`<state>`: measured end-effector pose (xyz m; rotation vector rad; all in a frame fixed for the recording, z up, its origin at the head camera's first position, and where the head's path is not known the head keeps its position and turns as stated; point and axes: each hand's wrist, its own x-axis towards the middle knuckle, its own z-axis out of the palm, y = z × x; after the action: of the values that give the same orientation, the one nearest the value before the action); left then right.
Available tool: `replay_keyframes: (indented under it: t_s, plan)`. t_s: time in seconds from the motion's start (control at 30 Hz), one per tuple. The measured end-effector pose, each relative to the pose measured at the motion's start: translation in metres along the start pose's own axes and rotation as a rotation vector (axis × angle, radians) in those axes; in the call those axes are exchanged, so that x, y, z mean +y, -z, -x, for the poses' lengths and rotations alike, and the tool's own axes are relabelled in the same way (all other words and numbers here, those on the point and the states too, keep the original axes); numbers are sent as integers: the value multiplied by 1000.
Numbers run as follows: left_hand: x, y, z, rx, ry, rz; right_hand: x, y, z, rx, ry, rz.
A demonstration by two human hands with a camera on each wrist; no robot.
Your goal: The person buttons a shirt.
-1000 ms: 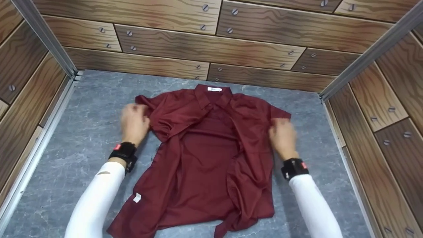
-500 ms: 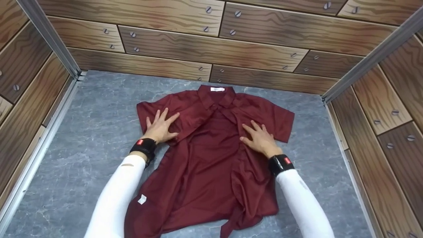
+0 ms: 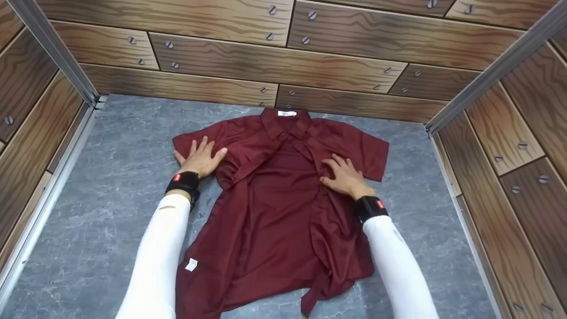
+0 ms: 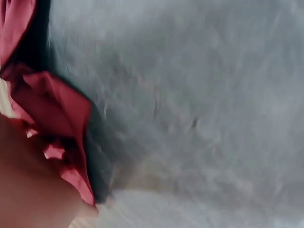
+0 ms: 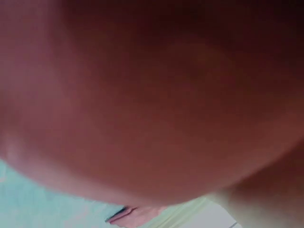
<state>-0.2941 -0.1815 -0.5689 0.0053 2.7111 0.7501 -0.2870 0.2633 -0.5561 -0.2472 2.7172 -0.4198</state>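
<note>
A dark red short-sleeved shirt (image 3: 283, 212) lies spread on the grey surface, collar at the far side, its front unfastened so the inside of the back shows. My left hand (image 3: 200, 160) rests with spread fingers on the left sleeve area. On the right front panel, near the sleeve, lies my right hand (image 3: 346, 177), its fingers spread and slightly bent. In the left wrist view, part of my left hand (image 4: 33, 185) is beside folds of the shirt (image 4: 57, 104). My right hand (image 5: 156, 114) fills most of the right wrist view, hiding the cloth under it.
Wood-patterned panels (image 3: 221, 57) wall the back and both sides, with metal rails (image 3: 48, 53) at the corners. The grey marbled surface (image 3: 110, 177) shows around the shirt. The collar (image 3: 285, 126) lies close to the back wall. A white tag (image 3: 191, 265) sits on the lower left panel.
Both hands have come inward from the sleeve edges onto the shirt, and their fingers have spread. Both sleeves lie flatter. Lately the left hand has shifted outward toward its sleeve.
</note>
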Motion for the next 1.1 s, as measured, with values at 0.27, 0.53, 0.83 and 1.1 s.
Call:
replay_keyframes:
  t_s: [0.27,0.53,0.83,1.1]
  plan:
    - [3,11,3,-83,32,-107,-9,2,-11,-3,-13,-31]
    - [13,-11,9,242,-83,-92,-4,6,-18,-14,-41,-55]
    - [29,-27,55,210,-195,-203,-16,5,15,314,31,74]
    - [27,-40,49,15,-154,-92,-25,-19,37,-9,-25,72]
